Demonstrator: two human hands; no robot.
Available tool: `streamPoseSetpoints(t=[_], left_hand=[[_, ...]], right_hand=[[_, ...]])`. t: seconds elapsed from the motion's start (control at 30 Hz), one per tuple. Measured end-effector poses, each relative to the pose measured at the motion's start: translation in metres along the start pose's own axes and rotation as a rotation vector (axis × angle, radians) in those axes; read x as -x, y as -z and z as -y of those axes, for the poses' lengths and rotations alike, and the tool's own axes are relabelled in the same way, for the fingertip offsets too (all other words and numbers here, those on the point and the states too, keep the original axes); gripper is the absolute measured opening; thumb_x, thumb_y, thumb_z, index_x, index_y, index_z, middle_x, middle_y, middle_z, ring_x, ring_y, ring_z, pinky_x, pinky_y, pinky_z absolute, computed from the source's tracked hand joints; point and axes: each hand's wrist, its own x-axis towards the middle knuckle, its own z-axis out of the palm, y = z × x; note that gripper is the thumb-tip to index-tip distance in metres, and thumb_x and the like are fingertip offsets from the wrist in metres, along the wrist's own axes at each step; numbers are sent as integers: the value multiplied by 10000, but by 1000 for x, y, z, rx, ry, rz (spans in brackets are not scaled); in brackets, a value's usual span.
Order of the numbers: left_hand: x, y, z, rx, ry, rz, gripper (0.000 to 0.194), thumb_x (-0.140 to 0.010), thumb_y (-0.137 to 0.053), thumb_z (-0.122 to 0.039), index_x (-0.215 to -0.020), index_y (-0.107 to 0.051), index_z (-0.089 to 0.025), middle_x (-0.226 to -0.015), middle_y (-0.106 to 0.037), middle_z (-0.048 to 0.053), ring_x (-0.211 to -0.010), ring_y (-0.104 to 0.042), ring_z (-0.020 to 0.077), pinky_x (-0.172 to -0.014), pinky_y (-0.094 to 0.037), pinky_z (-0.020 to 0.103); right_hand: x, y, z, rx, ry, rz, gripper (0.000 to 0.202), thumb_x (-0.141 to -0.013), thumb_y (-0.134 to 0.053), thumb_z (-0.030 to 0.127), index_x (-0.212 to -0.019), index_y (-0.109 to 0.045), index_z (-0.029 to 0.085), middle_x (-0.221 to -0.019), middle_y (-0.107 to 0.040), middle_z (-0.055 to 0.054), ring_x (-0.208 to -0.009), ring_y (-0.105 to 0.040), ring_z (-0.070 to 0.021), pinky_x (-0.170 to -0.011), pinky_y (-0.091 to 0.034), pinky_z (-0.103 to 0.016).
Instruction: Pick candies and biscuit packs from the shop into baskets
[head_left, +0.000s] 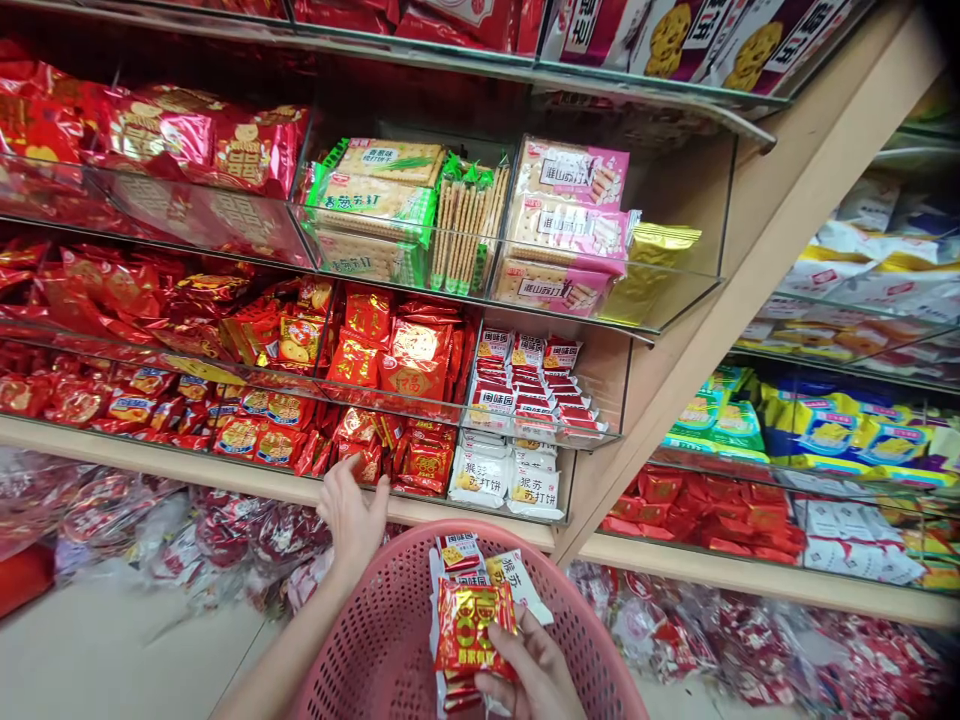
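My left hand (352, 510) reaches to the front of the lowest shelf bin, its thumb and fingers apart. Just beyond its fingertips lie red snack packets (358, 432); whether they touch cannot be made out. Over a pink perforated plastic basket (330, 650), my right hand (532, 665) is closed on a red and gold snack packet (474, 622). Behind that packet, and partly hidden by it, are a white and red packet (459, 553) and a white cracker packet (519, 580), seemingly in the same bunch.
Clear-fronted shelves hold white cracker packets (480, 478), green cracker packs (375, 205) and pink and white packs (570, 215). A slanting wooden upright (675, 400) divides them from another rack on the right. Bagged goods (225, 540) lie on the floor below.
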Motion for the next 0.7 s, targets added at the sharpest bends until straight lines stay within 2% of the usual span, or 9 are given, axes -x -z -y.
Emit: streamPoseSetpoints(t=[0.13,0.23,0.53,0.7], left_hand=[[5,10,29,-60,87,9,418,-812,-485,-368,-1175,-432,-167,-1107,-500,125,-1037,-452,314,-850,-363,464],[0,15,35,-85,100,-6,410,-807,-485,-360,-1163,-439,-161,-1091,-503,131,-1032,-453,321,-847,-363,460],[-12,9,18,-7,79,-8,355,-804,-486,-353,-1118,-454,-192,-1102,-500,112,-1079,-447,304,-879,-356,453],[-31,4,-2,-42,52,-30,398,-789,-513,-425,-1109,-484,-191,-1114,-482,116,-1060,-445,306,-892,-347,446]], right_hand=[[0,0,-2,16,1,1,518,-519,-823,369,-904,-559,144,-805,-689,-31,-628,-667,-160,-417,-498,-164],[0,-2,-4,31,-7,-13,521,-515,-823,377,-904,-563,147,-814,-689,-29,-629,-666,-157,-414,-495,-162],[-2,3,-6,-6,-4,-39,530,-482,-839,359,-898,-577,161,-843,-689,-38,-648,-666,-166,-409,-495,-169],[-2,2,-6,5,-11,-50,543,-476,-839,371,-902,-575,161,-840,-689,-42,-652,-669,-173,-407,-491,-168]])
